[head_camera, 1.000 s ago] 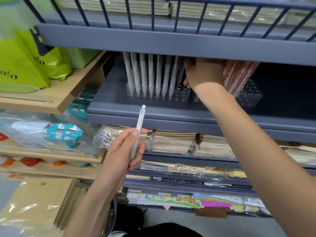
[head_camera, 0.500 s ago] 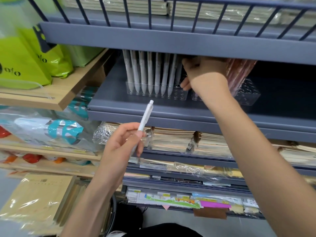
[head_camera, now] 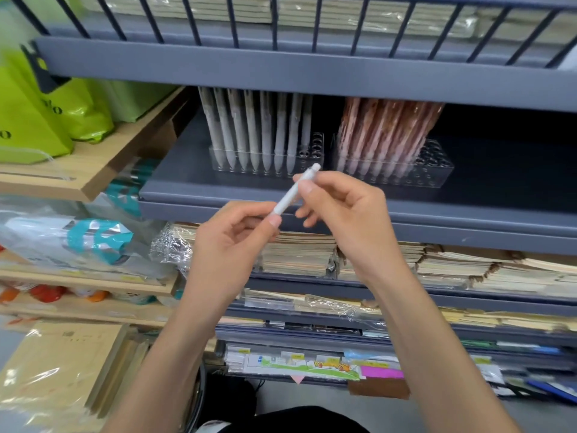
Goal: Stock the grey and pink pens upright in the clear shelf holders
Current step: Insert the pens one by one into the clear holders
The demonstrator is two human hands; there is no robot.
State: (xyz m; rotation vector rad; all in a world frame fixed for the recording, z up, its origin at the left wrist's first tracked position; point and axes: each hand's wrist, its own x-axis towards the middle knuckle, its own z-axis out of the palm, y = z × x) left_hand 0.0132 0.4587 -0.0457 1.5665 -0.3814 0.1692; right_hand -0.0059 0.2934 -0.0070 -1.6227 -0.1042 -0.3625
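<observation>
- The grey metal shelf [head_camera: 175, 182] carries two clear holders side by side, with stacked paper goods on the tiers below
- Green bags [head_camera: 46, 120] sit on a wooden ledge to the left
- Pink pens [head_camera: 384, 132] stand packed in the right holder [head_camera: 434, 170], leaning slightly left
- Grey pens [head_camera: 249, 129] stand upright in the left holder [head_camera: 312, 157], with unfilled holes at its right end
- The left hand [head_camera: 228, 245] pinches the lower end of a loose grey pen [head_camera: 292, 192] with its fingers curled
- The right hand [head_camera: 346, 207] pinches the pen's upper part
- That pen slants up to the right in front of the shelf edge, outside both holders
</observation>
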